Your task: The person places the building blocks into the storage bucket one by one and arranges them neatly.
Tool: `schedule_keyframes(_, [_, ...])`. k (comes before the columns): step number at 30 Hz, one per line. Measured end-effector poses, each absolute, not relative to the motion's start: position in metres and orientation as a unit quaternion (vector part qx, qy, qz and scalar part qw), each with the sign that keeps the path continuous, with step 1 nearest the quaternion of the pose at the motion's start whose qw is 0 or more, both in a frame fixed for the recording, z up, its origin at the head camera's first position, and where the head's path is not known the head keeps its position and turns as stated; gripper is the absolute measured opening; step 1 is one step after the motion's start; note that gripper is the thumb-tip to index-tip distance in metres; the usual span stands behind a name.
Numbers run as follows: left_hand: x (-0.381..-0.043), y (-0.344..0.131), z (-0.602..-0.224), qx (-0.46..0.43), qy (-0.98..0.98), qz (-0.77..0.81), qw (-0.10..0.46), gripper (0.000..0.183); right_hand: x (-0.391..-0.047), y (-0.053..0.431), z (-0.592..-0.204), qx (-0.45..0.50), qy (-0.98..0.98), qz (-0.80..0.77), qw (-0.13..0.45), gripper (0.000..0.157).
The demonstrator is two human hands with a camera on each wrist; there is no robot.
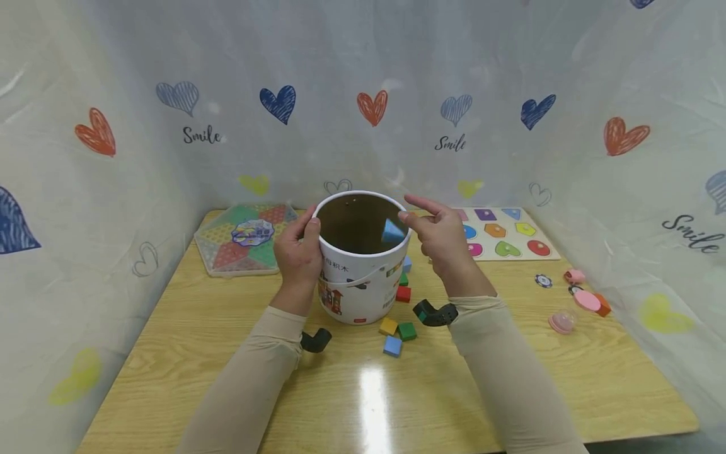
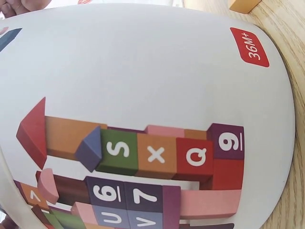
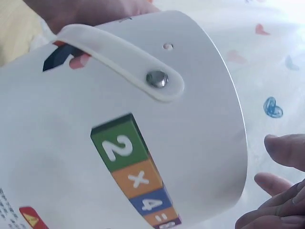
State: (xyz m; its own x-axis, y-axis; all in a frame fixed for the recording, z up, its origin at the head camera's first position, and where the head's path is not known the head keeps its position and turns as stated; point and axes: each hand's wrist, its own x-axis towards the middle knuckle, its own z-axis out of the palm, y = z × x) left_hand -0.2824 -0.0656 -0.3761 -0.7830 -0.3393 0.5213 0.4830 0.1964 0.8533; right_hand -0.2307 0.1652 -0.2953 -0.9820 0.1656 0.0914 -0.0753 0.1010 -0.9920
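Note:
A white bucket point(image 1: 354, 277) printed with letter blocks stands tilted toward me on the table, its thin white handle point(image 3: 114, 57) hanging down the side. My left hand point(image 1: 300, 252) grips its left side, thumb up at the rim. At the right rim is my right hand point(image 1: 442, 236), index finger stretched out and thumb apart from it, with nothing between them in the right wrist view. A blue block point(image 1: 392, 232) shows inside the bucket near the right wall, just below that thumb. The bucket's printed wall point(image 2: 143, 71) fills the left wrist view.
In front of the bucket lie a yellow block point(image 1: 388, 326), a green block point(image 1: 406, 331) and a blue cube point(image 1: 392, 346). A red block point(image 1: 403, 294) sits at its right. Behind are a hexagonal game board point(image 1: 227, 255) and a shape puzzle point(image 1: 510, 236); small toys point(image 1: 587, 300) lie far right.

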Motion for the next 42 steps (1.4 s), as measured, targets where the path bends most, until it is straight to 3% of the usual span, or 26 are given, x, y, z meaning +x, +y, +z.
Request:
schedule_keyframes(6, [-0.282, -0.064, -0.376, -0.052, -0.699, -0.638, 0.318, 0.031, -0.23, 0.181, -0.295, -0.036, -0.726, 0.679, 0.1, 0.041])
schedule_keyframes(11, [-0.28, -0.065, -0.375, -0.054, -0.701, -0.636, 0.317, 0.031, -0.245, 0.211, -0.321, -0.08, -0.737, 0.663, 0.108, 0.041])
schedule_keyframes(19, [-0.281, -0.066, -0.376, -0.05, -0.706, -0.632, 0.316, 0.032, -0.266, 0.263, -0.392, -0.171, -0.758, 0.624, 0.086, 0.045])
schedule_keyframes(26, [-0.281, -0.065, -0.376, -0.051, -0.705, -0.633, 0.316, 0.031, -0.275, 0.292, -0.449, -0.243, -0.763, 0.598, 0.015, 0.052])
schedule_keyframes(33, [-0.281, -0.065, -0.375, -0.059, -0.708, -0.625, 0.323, 0.031, -0.281, 0.293, -0.456, -0.219, -0.829, 0.514, -0.01, 0.056])
schedule_keyframes(42, [-0.281, -0.066, -0.377, -0.062, -0.709, -0.625, 0.319, 0.033, -0.278, 0.285, -0.456, -0.179, -0.9, 0.397, 0.012, 0.04])
